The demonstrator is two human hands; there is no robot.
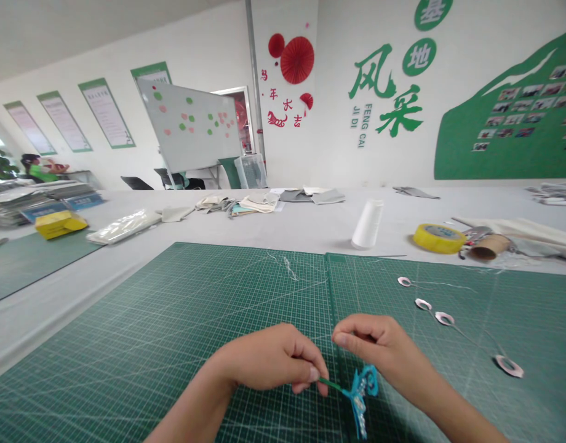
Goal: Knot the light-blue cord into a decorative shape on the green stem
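My left hand (283,363) pinches the thin green stem of a blue beaded ornament (360,397), whose curled and pointed parts stick out to the right of the fingers. Just above the ornament, my right hand (370,338) has its thumb and index finger pressed together; whatever may be between them is too small to make out. Both hands are over the green cutting mats (246,295). On the right mat, several small pinkish-white rings, one of them nearest my right hand (423,304), lie with thin threads or wires attached.
Beyond the mats are a white thread cone (368,224), yellow tape (438,238), a cardboard tube (490,247) and fabric pieces (259,202). A yellow box (60,224) and plastic packet (125,226) lie at left. A person (43,169) sits far back left.
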